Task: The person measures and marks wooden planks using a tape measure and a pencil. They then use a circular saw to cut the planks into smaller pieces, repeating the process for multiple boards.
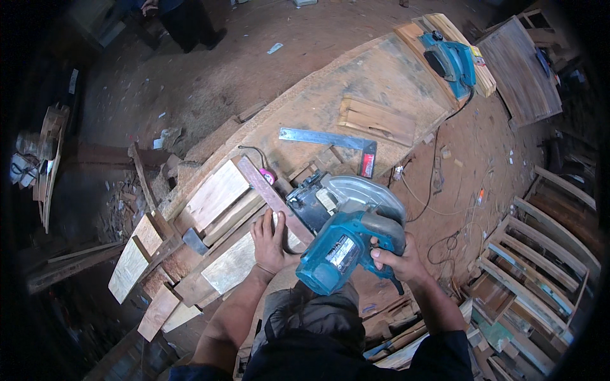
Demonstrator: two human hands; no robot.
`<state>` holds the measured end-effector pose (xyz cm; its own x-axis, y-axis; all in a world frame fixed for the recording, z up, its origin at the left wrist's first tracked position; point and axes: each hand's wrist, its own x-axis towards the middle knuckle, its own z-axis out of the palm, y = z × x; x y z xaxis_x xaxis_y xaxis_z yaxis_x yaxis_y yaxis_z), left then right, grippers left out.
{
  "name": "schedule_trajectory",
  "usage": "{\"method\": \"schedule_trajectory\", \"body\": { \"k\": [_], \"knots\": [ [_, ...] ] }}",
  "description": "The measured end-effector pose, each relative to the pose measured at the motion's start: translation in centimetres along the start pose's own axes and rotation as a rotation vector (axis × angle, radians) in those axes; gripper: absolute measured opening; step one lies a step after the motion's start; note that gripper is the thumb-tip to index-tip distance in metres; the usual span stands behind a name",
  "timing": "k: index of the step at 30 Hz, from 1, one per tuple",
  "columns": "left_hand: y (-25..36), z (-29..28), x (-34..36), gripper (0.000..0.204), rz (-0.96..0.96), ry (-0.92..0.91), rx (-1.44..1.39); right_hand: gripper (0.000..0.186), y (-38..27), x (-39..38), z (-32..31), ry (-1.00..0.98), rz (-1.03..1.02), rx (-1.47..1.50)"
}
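I see my right hand (395,259) wrapped tight on the saw (346,232) handle at 5 o'clock; heavy, rigid, likely top-weighted. Left hand (270,244) lies flat, fingers spread, on the plank (232,261). Steel square (333,143) beyond, 12 o'clock.

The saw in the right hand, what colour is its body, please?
Teal-blue saw, grey blade guard; right hand grips it, head view.

A blue circular saw (343,235) with a shiny silver guard sits on a thin brown wood strip (273,198). The strip lies slanted across pale boards (219,193). A flat pale plank (235,260) lies just under the strip.
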<state>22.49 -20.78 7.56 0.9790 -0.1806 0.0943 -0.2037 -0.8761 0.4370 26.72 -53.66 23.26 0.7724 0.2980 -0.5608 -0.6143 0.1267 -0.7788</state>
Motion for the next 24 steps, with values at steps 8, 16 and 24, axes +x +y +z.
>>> {"method": "schedule_trajectory", "body": {
  "k": [8,16,24],
  "knots": [
    [-0.3,0.5,-0.2,0.122,-0.014,0.002,-0.002,0.022,-0.6,0.6,0.8,0.010,0.008,-0.014],
    [-0.4,0.4,0.0,0.110,-0.001,0.012,-0.020,0.022,-0.9,1.5,1.2,0.007,0.007,-0.023],
    [-0.8,0.7,-0.2,0.100,0.001,-0.003,-0.021,0.022,-1.4,2.4,1.8,-0.004,-0.023,-0.010]
  ]
}}
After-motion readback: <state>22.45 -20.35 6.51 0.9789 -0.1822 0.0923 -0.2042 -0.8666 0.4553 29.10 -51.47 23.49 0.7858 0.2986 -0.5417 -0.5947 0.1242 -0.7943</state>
